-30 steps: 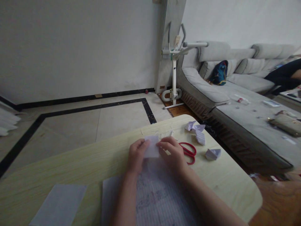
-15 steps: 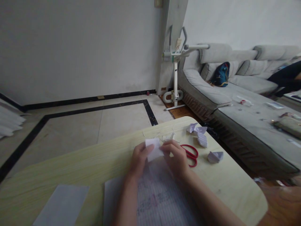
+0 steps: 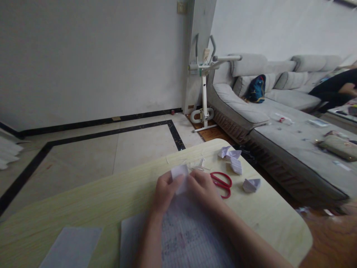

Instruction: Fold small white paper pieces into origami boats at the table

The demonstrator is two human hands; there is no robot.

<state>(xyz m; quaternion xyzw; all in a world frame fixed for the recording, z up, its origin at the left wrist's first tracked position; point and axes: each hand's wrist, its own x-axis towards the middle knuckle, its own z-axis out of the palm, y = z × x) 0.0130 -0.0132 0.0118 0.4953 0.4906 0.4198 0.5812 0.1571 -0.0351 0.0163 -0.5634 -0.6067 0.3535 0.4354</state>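
Observation:
A small piece of white paper [image 3: 180, 172] is held up between both hands over the far end of a lined, written sheet [image 3: 192, 238]. My left hand [image 3: 166, 190] grips its left side, thumb across the front. At its right edge the fingers of my right hand [image 3: 203, 186] are pinched together on the paper. Red-handled scissors [image 3: 222, 183] lie just right of my right hand, their blades hidden behind it. Folded paper pieces [image 3: 232, 158] sit beyond the scissors, and one more folded paper [image 3: 251, 185] lies to their right.
Thin white strips [image 3: 199, 163] lie behind my hands on the wooden table [image 3: 111, 201]. A blank paper sheet [image 3: 72, 245] rests at the near left. Past the table's right edge stands a grey sofa [image 3: 281, 149], with a person [image 3: 334, 87] at its far end.
The right hand has moved in closer along the paper, its fingers more closed. The left thumb lies further across the paper. The camera view has shifted slightly.

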